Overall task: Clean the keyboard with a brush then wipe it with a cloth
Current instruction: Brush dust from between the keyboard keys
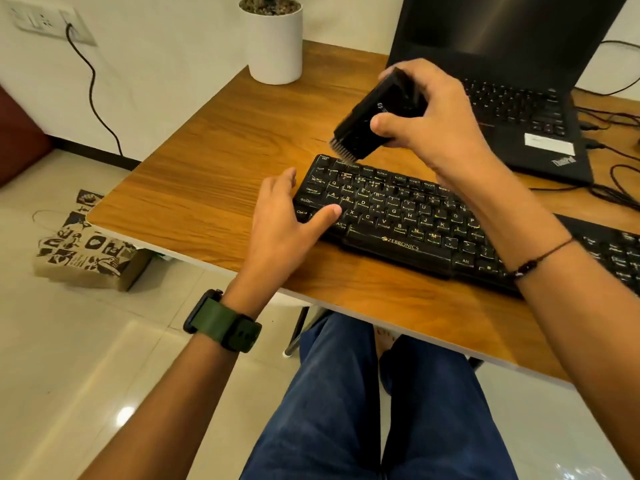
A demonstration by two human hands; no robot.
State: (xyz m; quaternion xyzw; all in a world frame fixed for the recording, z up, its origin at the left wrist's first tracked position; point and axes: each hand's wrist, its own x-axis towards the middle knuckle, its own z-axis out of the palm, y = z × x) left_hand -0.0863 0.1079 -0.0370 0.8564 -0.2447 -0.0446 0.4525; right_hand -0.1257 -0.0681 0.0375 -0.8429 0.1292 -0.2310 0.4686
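Observation:
A black keyboard (398, 216) lies across the wooden desk (214, 168). My right hand (433, 123) grips a black block-shaped brush (374, 116), tilted so its short bristles point down at the keyboard's top left corner, just above the keys. My left hand (284, 216) rests at the keyboard's left end with straight fingers, the thumb lying on the lower left keys. No cloth is in view.
An open black laptop (519, 109) stands behind the keyboard, with cables (616, 168) trailing at the right. A white plant pot (275, 43) sits at the desk's back edge. A printed bag (86, 251) lies on the floor at the left. My legs are under the desk.

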